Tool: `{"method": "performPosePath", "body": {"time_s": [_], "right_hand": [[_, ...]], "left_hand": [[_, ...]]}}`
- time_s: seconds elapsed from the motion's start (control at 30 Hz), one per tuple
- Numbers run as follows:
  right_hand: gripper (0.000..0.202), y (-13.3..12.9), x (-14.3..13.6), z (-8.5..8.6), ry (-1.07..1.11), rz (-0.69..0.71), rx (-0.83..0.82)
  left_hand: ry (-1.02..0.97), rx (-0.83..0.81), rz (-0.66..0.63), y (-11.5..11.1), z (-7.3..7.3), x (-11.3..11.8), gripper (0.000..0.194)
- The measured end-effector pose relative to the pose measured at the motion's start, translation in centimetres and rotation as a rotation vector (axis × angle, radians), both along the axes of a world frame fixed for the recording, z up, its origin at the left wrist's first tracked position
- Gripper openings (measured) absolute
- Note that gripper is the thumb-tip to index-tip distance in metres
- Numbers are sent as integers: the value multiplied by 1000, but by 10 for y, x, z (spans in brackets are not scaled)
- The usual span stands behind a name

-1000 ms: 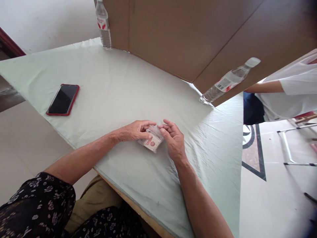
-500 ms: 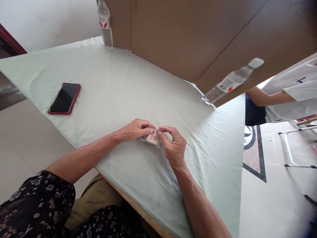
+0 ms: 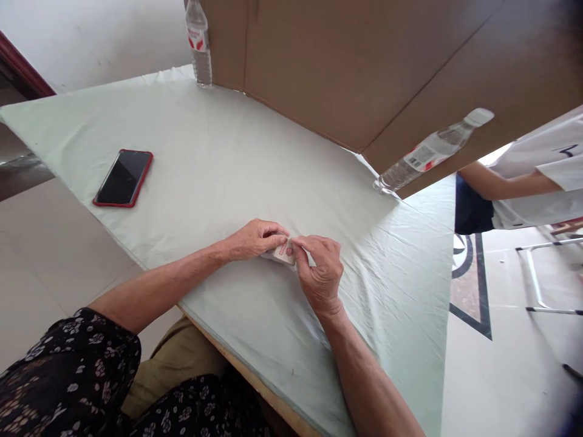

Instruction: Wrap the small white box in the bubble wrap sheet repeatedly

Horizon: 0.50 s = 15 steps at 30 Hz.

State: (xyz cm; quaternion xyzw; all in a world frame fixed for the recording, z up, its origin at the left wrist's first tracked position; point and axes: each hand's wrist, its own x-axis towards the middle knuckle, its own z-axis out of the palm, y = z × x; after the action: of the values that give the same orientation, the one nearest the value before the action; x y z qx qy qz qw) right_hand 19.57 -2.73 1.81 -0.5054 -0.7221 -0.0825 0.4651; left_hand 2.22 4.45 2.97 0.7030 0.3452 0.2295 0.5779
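A small, whitish, block-shaped packet with red print lies low over the cloth, between my two hands. From its left side my left hand grips it, with thumb and fingers at the upper edge. My right hand pinches at the packet's upper right corner, thumb and index finger pressed together. Something thin and see-through, perhaps a wrapper, shows around the packet's lower edge. Fingers cover part of the packet, so its kind cannot be made out.
A pale green cloth covers the table. On the left lies a red-edged phone. A brown cardboard panel stands at the back, with a water bottle and another bottle against it. At right, a person's arm shows.
The view has shifted slightly. My right thumb and index finger have come closer together at the packet's corner and cover a little more of it. My left hand keeps its grip.
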Motion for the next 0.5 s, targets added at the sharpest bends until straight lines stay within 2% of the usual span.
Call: {"method": "performPosePath", "body": {"time_s": [0.17, 0.3, 0.4, 0.5], "right_hand": [[20, -5, 1, -1, -160, 61, 61], [26, -7, -1, -2, -193, 112, 94], [23, -9, -1, -2, -90, 133, 31], [21, -9, 7, -7, 82, 56, -83]], "left_hand": [[33, 120, 24, 0, -4, 0, 34], [89, 275, 80, 3, -9, -1, 31], [110, 272, 94, 5, -9, -2, 32], [104, 203, 103, 6, -8, -2, 33]]}}
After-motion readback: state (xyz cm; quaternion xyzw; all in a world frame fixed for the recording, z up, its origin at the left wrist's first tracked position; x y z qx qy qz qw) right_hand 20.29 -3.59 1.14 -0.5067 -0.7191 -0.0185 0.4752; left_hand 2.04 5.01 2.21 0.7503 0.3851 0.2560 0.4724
